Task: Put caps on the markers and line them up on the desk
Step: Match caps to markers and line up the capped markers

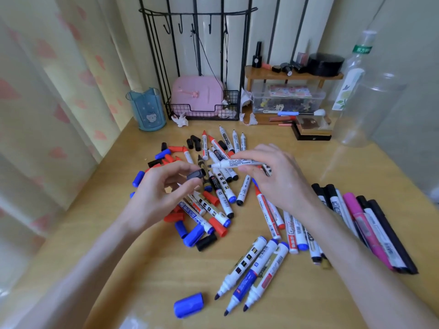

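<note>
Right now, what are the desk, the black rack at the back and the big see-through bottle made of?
The desk looks like wood or wood-look laminate: smooth, slightly shiny, with pale grain lines. The black rack is probably painted metal wire, going by its thin bars, hooks and mesh. The bottle is likely clear plastic; the wall shows through it.

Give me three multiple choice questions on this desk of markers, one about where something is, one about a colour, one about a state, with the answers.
1. Where does the blue cup stand?
A) at the back left of the desk
B) on the wooden shelf
C) inside the wire basket

2. What colour is the cap in the left hand?
A) red
B) blue
C) black

3. The marker in the right hand is:
A) capped
B) uncapped
C) lying on the desk

Answers:
1 A: the cup stands in the far left corner by the curtain.
2 C: the pinched cap is black.
3 B: its tip is bare.
</note>
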Demonstrator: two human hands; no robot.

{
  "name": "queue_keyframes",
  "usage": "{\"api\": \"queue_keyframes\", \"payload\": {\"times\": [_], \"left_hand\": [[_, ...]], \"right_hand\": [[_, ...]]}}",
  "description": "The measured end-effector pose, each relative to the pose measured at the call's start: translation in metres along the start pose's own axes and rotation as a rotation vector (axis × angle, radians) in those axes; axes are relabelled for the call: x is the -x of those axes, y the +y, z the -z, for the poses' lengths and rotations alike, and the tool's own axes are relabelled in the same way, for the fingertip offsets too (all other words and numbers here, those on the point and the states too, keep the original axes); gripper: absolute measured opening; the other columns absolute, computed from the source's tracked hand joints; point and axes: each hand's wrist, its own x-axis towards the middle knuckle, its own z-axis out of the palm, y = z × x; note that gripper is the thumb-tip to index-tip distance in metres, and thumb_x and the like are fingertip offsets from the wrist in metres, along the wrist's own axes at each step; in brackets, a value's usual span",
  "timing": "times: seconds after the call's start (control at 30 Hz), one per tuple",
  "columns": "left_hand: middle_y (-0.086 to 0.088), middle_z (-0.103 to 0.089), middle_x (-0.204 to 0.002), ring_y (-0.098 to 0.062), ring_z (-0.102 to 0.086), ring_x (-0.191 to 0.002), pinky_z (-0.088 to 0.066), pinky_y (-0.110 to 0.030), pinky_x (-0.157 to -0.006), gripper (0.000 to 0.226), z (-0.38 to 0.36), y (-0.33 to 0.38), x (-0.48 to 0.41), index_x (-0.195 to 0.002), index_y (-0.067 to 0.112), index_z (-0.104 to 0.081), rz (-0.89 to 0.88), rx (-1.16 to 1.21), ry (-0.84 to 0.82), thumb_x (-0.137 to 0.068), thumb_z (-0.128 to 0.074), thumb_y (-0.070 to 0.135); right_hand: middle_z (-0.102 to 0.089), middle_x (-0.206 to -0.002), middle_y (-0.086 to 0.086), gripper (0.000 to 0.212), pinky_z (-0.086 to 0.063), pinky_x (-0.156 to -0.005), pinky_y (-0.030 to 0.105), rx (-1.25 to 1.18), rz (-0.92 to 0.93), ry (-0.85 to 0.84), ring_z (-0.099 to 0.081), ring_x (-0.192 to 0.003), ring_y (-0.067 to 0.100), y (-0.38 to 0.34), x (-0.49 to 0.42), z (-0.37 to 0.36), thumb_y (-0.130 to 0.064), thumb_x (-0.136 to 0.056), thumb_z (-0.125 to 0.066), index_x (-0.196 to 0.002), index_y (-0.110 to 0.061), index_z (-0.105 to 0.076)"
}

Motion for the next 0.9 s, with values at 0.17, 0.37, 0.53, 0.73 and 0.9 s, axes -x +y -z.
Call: {"api": "queue_keyframes", "payload": {"times": [0.17, 0.37, 0.53, 0.73, 0.9], "left_hand": [[0.007, -0.079, -0.097, -0.011, -0.077, -0.085, -0.059, -0.041, -0.083, 0.022, 0.004, -0.005, -0.001, -0.115, 0.015, -0.074, 0.015, 0.014, -0.001, -0.094, -0.073, 0.024], [0.011, -0.079, -0.094, -0.018, -0.074, -0.088, -0.057, -0.040, -0.081, 0.019, 0.003, -0.009, -0.005, -0.114, 0.024, -0.077, -0.058, -0.073, -0.021, -0.096, -0.074, 0.026], [0.007, -0.078, -0.090, -0.016, -0.073, -0.086, -0.056, -0.034, -0.080, 0.021, 0.001, -0.003, -0.011, -0.117, 0.017, -0.077, -0.171, -0.171, 0.001, -0.098, -0.071, 0.025], [0.004, -0.077, -0.088, -0.015, -0.072, -0.083, -0.057, -0.033, -0.079, 0.017, -0.001, -0.002, -0.013, -0.114, 0.015, -0.078, -0.247, -0.236, 0.046, -0.099, -0.071, 0.018], [0.018, -0.073, -0.089, -0.007, -0.071, -0.084, -0.056, -0.030, -0.078, 0.016, -0.007, -0.003, -0.006, -0.113, 0.019, -0.076, -0.228, -0.235, 0.018, -0.100, -0.068, 0.024]], "right_hand": [[-0.062, -0.095, -0.017, 0.028, -0.047, -0.094, 0.039, 0.091, 0.072, 0.012, -0.051, -0.092, 0.011, -0.004, 0.001, -0.008, -0.020, -0.097, -0.070, -0.124, -0.027, -0.075], [-0.060, -0.091, -0.015, 0.029, -0.048, -0.086, 0.038, 0.135, 0.130, 0.031, -0.047, -0.087, 0.008, -0.009, 0.003, -0.016, -0.023, -0.096, -0.072, -0.124, -0.025, -0.075], [-0.064, -0.090, -0.008, 0.030, -0.052, -0.075, 0.040, 0.102, 0.165, 0.006, -0.056, -0.084, 0.012, -0.010, 0.004, -0.015, -0.023, -0.097, -0.071, -0.127, -0.023, -0.074], [-0.070, -0.092, -0.002, 0.029, -0.050, -0.068, 0.029, 0.081, 0.210, 0.084, -0.057, -0.078, 0.012, -0.008, 0.007, -0.025, -0.015, -0.095, -0.073, -0.124, -0.012, -0.075], [-0.072, -0.098, 0.000, 0.029, -0.056, -0.068, 0.044, 0.068, 0.159, 0.017, -0.066, -0.079, 0.020, -0.009, 0.015, -0.024, -0.021, -0.097, -0.070, -0.125, -0.014, -0.074]]}}
